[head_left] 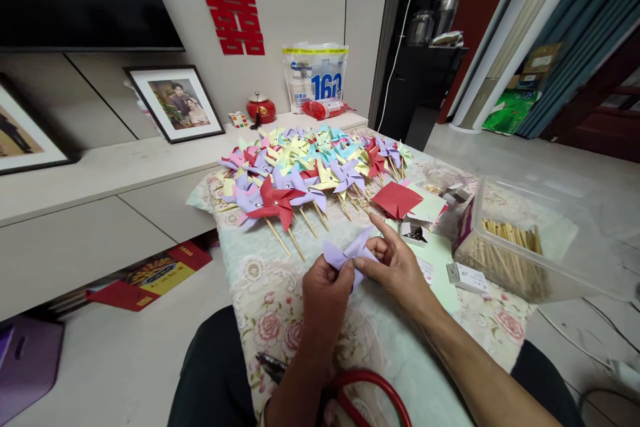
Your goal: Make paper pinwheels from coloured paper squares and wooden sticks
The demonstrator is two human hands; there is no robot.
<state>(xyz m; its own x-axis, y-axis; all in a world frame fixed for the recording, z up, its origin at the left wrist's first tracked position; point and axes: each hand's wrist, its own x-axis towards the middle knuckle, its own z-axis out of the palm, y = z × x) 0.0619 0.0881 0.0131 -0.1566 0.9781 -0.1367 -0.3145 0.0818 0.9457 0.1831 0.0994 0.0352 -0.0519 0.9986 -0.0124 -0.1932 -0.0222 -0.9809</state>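
Note:
Both my hands meet over the floral tablecloth [280,320] and hold one lavender paper pinwheel [345,255] between them. My left hand [325,297] pinches its near corner with closed fingers. My right hand [397,263] grips the other side, with the forefinger stretched out over the paper. Behind them lies a big heap of finished paper pinwheels [310,170] on wooden sticks, in red, purple, yellow, blue and green. A red folded paper square [397,200] lies to the right of the heap.
A clear plastic box of wooden sticks [510,250] stands at the right. Red-handled scissors [360,393] lie by my lap. Small boxes [467,277] and a binder clip [415,233] sit near my hands. A low cabinet with framed photos [175,103] runs along the left.

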